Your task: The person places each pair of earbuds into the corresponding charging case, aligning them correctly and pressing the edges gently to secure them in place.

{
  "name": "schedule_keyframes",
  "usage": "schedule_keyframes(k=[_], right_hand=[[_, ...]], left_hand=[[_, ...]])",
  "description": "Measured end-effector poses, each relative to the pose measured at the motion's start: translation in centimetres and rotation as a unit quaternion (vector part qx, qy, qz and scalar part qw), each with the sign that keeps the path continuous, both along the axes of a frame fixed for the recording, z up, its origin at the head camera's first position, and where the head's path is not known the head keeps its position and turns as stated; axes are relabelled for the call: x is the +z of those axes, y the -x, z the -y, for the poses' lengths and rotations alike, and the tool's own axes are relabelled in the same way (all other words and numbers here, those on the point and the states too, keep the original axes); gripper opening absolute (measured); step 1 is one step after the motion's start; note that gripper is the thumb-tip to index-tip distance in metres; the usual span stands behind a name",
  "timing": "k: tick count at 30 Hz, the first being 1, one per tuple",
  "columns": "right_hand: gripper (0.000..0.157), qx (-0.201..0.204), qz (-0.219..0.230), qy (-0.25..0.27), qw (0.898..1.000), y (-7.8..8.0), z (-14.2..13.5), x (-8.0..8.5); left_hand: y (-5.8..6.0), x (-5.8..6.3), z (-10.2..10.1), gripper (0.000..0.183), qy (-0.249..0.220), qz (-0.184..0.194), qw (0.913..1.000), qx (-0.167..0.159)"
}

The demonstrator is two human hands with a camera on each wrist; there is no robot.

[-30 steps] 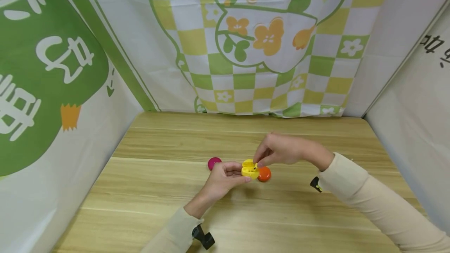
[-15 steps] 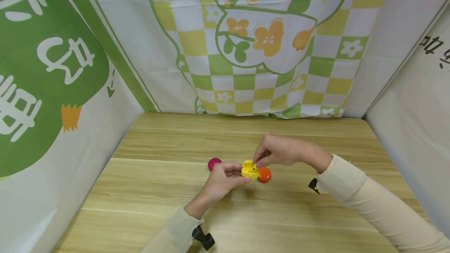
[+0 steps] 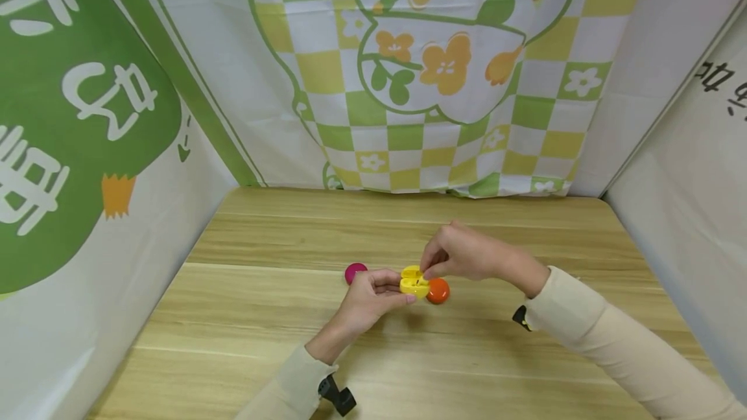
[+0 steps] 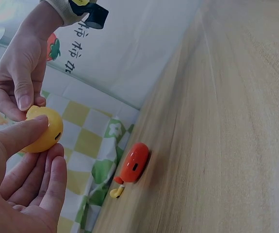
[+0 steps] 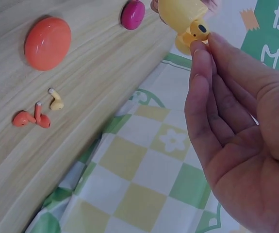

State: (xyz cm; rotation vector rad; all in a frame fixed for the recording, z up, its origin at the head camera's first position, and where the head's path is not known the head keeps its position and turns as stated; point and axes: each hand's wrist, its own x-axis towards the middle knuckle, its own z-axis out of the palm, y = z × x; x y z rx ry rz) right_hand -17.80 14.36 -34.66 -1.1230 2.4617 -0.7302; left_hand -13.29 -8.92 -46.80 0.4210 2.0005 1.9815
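In the head view, just below and right of centre, the left hand [image 3: 370,303] pinches the yellow case [image 3: 414,290], lid up. The right hand [image 3: 467,255] meets its opening; its fingers' hold is too small to tell clearly here. The pink case [image 3: 355,272] and orange case [image 3: 439,291] are near, left and right of the yellow case.

In the left wrist view, at left, the left thumb presses the yellow shell.

In the right wrist view, at upper right, the right thumb and forefinger pinch a yellow bud [image 5: 199,30]. At left, on the table [image 5: 95,63], lie a loose bud [image 5: 56,102] and two orange buds [image 5: 42,119].
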Motion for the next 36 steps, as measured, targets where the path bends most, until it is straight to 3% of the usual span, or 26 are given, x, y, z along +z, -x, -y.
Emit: schedule_keyframes(k=[21, 30, 36], right_hand=[[0.007, 0.011, 0.002, 0.027, 1.0, -0.7, -0.4, -0.5], [0.007, 0.001, 0.005, 0.004, 1.0, -1.2, 0.1, -0.5], [0.007, -0.001, -0.017, -0.009, 1.0, -1.7, 0.4, -0.1]], left_hand=[[-0.1, 0.1, -0.1, 0.032, -0.005, -0.001, 1.0, -0.004], [-0.3, 0.2, -0.1, 0.032, -0.002, 0.007, 1.0, 0.001], [-0.4, 0.4, -0.2, 0.031, -0.006, 0.004, 1.0, 0.001]])
